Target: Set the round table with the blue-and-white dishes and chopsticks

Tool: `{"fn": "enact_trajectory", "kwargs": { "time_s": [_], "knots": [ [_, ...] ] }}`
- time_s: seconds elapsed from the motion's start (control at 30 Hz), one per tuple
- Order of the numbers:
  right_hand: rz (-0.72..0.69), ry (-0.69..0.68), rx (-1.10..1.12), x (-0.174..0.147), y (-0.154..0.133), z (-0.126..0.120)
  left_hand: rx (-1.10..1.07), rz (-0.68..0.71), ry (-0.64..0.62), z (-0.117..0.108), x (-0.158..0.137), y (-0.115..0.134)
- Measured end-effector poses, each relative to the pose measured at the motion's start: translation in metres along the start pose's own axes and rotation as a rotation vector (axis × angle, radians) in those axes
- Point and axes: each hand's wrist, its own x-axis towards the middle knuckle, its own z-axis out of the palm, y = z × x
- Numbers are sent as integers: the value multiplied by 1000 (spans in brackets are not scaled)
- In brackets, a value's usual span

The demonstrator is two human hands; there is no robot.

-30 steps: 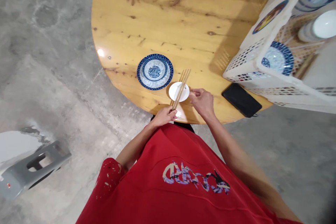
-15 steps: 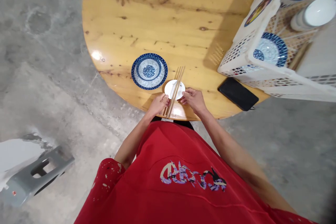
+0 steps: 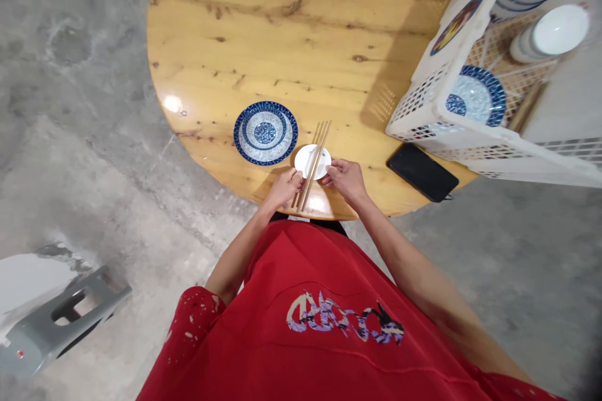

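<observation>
I'm pinching the near ends of the chopsticks (image 3: 312,160) with my left hand (image 3: 283,187); they're lying across the small white dish (image 3: 305,156). My right hand (image 3: 347,178), at the dish's 4 o'clock, is touching its rim, fingers curled, grip unclear.

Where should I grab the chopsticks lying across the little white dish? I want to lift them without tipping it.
Take the chopsticks at their near ends, which stick out past the small white dish toward the table edge, between the left hand and right hand. Come from the near side: those ends overhang the dish, so a grip closes there without touching the rim.
</observation>
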Motion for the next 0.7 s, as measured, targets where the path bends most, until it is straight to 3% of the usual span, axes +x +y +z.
{"fn": "enact_trajectory", "kwargs": {
  "time_s": [0.17,0.47,0.53,0.7],
  "knots": [
    [7,8,-3,3,-1,0,31,18,21,0,2,1],
    [-3,-11,-51,5,2,-2,376,40,87,21,-23,10],
    [-35,16,-149,5,1,-4,364,26,78,28,-25,8],
    [-264,193,-533,0,-11,-10,135,-40,32,36,-19,-4]
  ]
}}
